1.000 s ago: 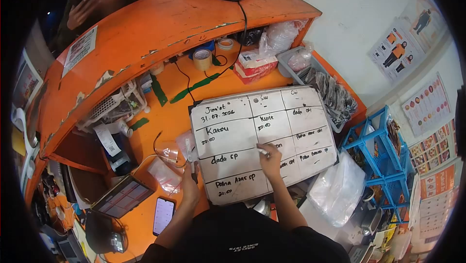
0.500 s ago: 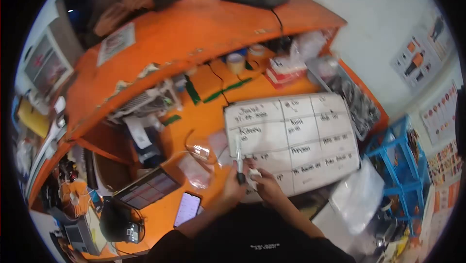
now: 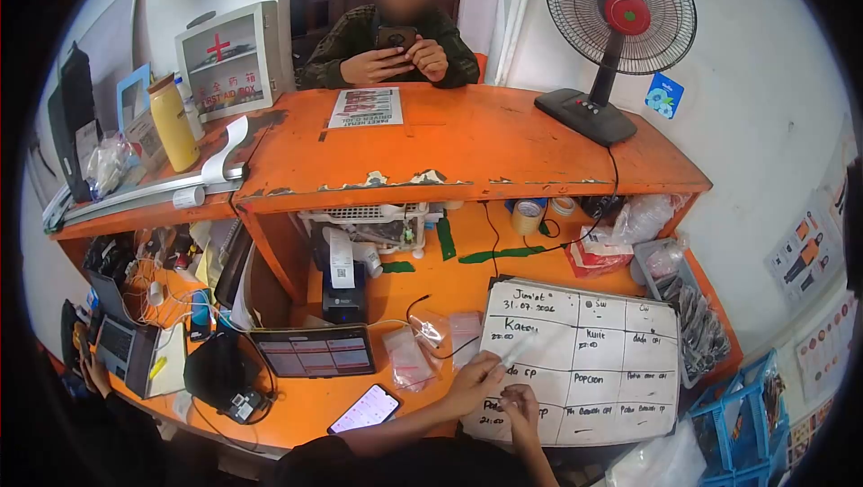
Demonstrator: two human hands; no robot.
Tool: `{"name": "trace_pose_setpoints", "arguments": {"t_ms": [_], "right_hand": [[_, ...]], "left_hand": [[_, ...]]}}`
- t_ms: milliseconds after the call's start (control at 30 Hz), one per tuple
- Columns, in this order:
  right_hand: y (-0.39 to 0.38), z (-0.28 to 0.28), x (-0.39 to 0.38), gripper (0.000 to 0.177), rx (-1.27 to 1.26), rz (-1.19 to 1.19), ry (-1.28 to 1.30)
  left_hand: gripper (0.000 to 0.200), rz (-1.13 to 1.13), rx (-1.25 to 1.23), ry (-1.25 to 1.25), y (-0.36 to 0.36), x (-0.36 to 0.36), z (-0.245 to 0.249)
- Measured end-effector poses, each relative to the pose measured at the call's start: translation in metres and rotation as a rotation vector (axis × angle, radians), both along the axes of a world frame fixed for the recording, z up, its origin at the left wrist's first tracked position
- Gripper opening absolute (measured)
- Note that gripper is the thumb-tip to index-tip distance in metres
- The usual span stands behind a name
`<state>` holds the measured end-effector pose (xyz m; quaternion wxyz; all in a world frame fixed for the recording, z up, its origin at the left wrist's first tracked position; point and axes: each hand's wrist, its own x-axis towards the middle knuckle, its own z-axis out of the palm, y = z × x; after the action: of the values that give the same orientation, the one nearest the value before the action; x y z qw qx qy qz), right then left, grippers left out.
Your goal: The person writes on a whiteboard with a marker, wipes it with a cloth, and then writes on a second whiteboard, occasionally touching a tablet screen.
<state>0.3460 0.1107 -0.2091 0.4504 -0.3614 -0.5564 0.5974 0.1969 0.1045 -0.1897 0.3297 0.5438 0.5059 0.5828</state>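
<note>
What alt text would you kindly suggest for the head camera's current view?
A left hand holds a pale, blurred pen-like object over a handwritten whiteboard on an orange desk, with the right hand close by. A lit phone and a tablet sit to the board's left; across the counter, another person holds a dark phone.

Left hand [image 3: 476, 383]: got a marker [image 3: 520, 352], kinda blurry
Right hand [image 3: 521, 411]: just beside it, over the whiteboard [image 3: 620, 366]
Phone [image 3: 364, 408]: lying screen-up on the orange desk [image 3: 297, 413]
</note>
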Motion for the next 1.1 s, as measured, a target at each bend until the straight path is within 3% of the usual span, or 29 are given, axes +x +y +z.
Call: {"name": "trace_pose_setpoints", "arguments": {"t_ms": [33, 100, 233, 300, 533, 700, 833, 933, 1033, 1100], "right_hand": [[0.004, 0.001, 0.006, 0.016, -0.017, 0.032, 0.049], [0.009, 0.001, 0.015, 0.021, -0.035, 0.064, 0.097], [0.002, 0.018, 0.011, 0.038, -0.272, 0.039, -0.148], [0.0, 0.021, 0.008, 0.037, -0.458, 0.002, -0.154], [0.007, 0.02, 0.014, 0.036, -0.354, 0.046, -0.178], [0.012, 0.011, 0.021, 0.038, -0.307, 0.041, 0.048], [0.003, 0.015, 0.016, 0.04, -0.276, 0.164, -0.054], [0.001, 0.014, 0.014, 0.043, -0.299, 0.053, -0.022], [0.003, 0.011, 0.02, 0.042, -0.314, 0.096, 0.003], [-0.002, 0.019, 0.015, 0.042, -0.336, 0.037, -0.094]], "left_hand": [[0.035, 0.002, 0.003, 0.0, -0.005, -0.007, 0.009], [0.026, -0.34, -0.019, 0.51, -0.015, -0.016, 0.019], [0.028, -0.483, -0.007, 0.639, -0.023, -0.013, 0.004], [0.028, -0.486, 0.009, 0.621, -0.025, -0.011, 0.0], [0.03, -0.447, -0.083, 0.555, -0.027, -0.015, 0.011], [0.026, -0.446, -0.109, 0.566, -0.019, -0.018, 0.014], [0.027, -0.483, -0.102, 0.456, -0.018, -0.014, 0.023], [0.024, -0.483, -0.061, 0.471, -0.017, -0.014, 0.022], [0.023, -0.495, -0.064, 0.529, -0.02, -0.016, 0.032], [0.024, -0.62, -0.178, 0.532, -0.018, -0.02, 0.035]]}}
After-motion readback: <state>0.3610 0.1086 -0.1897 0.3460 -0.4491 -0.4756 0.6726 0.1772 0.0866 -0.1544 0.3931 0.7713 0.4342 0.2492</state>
